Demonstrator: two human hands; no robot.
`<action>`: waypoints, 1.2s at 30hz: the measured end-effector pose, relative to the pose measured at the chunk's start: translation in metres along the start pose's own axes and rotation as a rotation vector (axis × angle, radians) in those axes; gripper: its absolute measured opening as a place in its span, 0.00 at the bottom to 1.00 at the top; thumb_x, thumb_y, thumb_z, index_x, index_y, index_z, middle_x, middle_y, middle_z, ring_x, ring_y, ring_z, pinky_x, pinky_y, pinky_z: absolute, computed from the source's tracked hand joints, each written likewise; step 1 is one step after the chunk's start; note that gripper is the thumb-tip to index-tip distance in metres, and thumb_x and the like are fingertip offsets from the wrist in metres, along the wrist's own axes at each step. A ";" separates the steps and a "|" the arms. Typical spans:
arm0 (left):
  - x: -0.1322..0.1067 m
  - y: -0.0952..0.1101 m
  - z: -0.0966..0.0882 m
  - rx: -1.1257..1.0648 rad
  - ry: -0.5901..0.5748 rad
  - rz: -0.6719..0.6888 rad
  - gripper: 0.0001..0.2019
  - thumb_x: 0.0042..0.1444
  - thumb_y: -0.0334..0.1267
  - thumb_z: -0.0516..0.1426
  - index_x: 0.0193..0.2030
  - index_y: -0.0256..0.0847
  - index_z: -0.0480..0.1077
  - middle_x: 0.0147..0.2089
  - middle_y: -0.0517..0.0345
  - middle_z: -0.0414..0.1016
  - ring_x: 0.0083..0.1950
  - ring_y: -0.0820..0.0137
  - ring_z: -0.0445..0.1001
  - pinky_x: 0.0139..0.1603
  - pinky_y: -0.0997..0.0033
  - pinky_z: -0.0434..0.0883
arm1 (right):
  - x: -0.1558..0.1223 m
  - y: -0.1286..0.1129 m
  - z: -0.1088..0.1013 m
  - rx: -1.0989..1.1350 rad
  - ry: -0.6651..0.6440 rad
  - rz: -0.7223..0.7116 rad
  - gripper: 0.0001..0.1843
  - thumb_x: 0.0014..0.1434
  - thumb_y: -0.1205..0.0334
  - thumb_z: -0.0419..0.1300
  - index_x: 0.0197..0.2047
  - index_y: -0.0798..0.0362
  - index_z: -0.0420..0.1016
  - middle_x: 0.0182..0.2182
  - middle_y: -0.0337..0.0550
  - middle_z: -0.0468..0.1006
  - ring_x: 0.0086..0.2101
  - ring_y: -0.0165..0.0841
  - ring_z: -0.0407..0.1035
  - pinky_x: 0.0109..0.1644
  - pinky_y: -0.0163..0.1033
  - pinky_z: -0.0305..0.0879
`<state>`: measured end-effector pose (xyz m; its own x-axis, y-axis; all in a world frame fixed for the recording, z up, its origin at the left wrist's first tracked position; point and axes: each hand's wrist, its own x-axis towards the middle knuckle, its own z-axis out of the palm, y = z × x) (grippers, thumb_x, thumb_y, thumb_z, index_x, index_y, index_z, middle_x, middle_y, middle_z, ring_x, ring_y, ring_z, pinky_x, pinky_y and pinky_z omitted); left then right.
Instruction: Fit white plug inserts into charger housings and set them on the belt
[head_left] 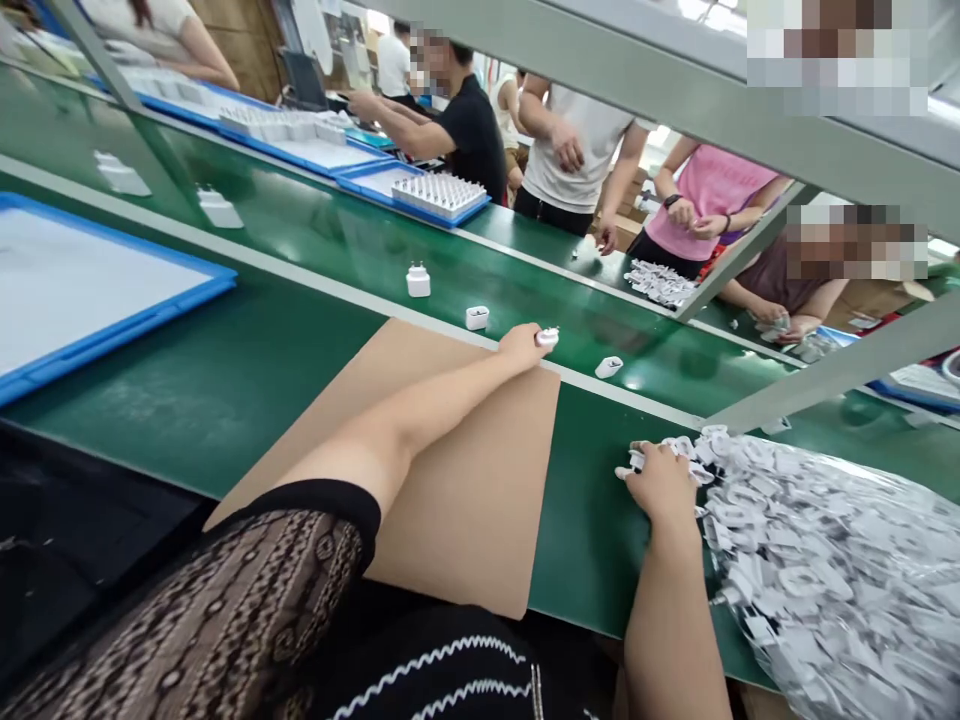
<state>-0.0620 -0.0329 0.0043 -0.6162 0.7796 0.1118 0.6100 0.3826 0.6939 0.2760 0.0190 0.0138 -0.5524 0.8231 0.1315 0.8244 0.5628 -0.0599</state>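
Note:
My left hand (519, 348) reaches over the belt's near rail, closed around a white charger plug (547, 338) with two metal pins. Nearby on the green belt lie a white charger housing (477, 318), another white charger piece (609, 367) and an upright charger plug (418, 281). My right hand (664, 485) is at the left edge of a heap of small white plastic parts (817, 560) in a clear bag. Its fingers are bent around a small white plastic part (637, 460), whose exact kind I cannot make out.
A brown cardboard sheet (465, 500) lies under my left forearm. To the left is a blue-rimmed tray (112, 340). Metal frame posts (795, 385) slant across the right. Across the belt, several people work beside trays of chargers (442, 195) and a small white pile (660, 284).

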 end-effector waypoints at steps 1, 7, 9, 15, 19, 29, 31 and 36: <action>0.010 -0.001 0.001 0.015 0.009 -0.013 0.15 0.59 0.44 0.62 0.49 0.38 0.76 0.52 0.44 0.80 0.52 0.55 0.77 0.49 0.62 0.71 | 0.001 0.003 0.003 -0.021 -0.023 0.004 0.18 0.53 0.66 0.64 0.48 0.51 0.83 0.46 0.59 0.80 0.48 0.57 0.70 0.48 0.57 0.67; 0.016 -0.023 -0.004 0.137 0.198 -0.005 0.39 0.51 0.48 0.67 0.67 0.35 0.64 0.70 0.36 0.63 0.71 0.43 0.59 0.71 0.49 0.59 | 0.005 -0.005 0.005 0.236 0.147 -0.028 0.18 0.57 0.68 0.56 0.48 0.55 0.81 0.45 0.55 0.80 0.46 0.50 0.71 0.52 0.56 0.68; 0.012 -0.040 -0.020 0.206 0.396 -0.053 0.45 0.51 0.47 0.67 0.72 0.35 0.55 0.77 0.36 0.51 0.75 0.41 0.50 0.75 0.44 0.52 | 0.005 -0.013 0.005 0.504 0.200 -0.015 0.18 0.60 0.62 0.57 0.51 0.55 0.78 0.48 0.55 0.79 0.47 0.47 0.72 0.51 0.55 0.70; 0.013 -0.098 -0.088 0.162 0.334 -0.437 0.26 0.57 0.40 0.62 0.60 0.32 0.66 0.64 0.29 0.68 0.69 0.41 0.64 0.67 0.43 0.63 | 0.003 -0.044 0.002 1.431 -0.143 0.109 0.25 0.54 0.49 0.70 0.53 0.50 0.79 0.51 0.49 0.81 0.45 0.40 0.75 0.48 0.48 0.76; -0.013 -0.088 -0.094 0.091 0.351 -0.220 0.17 0.59 0.43 0.61 0.52 0.35 0.73 0.56 0.42 0.77 0.58 0.52 0.74 0.61 0.55 0.70 | -0.003 -0.056 -0.010 1.792 -0.412 0.116 0.25 0.51 0.48 0.74 0.50 0.47 0.83 0.50 0.46 0.83 0.49 0.41 0.77 0.50 0.45 0.77; -0.183 0.010 -0.015 -0.203 -0.199 0.307 0.13 0.56 0.45 0.66 0.44 0.41 0.78 0.44 0.53 0.81 0.46 0.60 0.78 0.48 0.61 0.73 | -0.014 -0.067 -0.019 1.740 -0.571 0.040 0.28 0.47 0.55 0.78 0.52 0.44 0.80 0.46 0.40 0.85 0.44 0.38 0.80 0.36 0.36 0.74; -0.190 0.008 -0.007 -0.197 -0.209 0.344 0.12 0.57 0.44 0.66 0.44 0.41 0.78 0.43 0.52 0.81 0.46 0.60 0.78 0.49 0.61 0.73 | -0.014 -0.070 -0.016 1.673 -0.511 0.005 0.25 0.48 0.55 0.77 0.49 0.45 0.81 0.43 0.41 0.85 0.40 0.35 0.78 0.33 0.34 0.71; -0.187 -0.004 0.002 -0.302 -0.187 0.348 0.20 0.51 0.43 0.70 0.50 0.41 0.76 0.48 0.51 0.80 0.50 0.59 0.78 0.54 0.59 0.73 | -0.018 -0.080 -0.008 1.466 -0.356 -0.128 0.24 0.51 0.53 0.75 0.51 0.47 0.80 0.44 0.42 0.83 0.39 0.34 0.75 0.39 0.37 0.72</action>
<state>0.0515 -0.1790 -0.0210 -0.2849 0.9217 0.2633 0.5748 -0.0556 0.8164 0.2212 -0.0411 0.0241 -0.7861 0.6179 -0.0143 0.0401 0.0279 -0.9988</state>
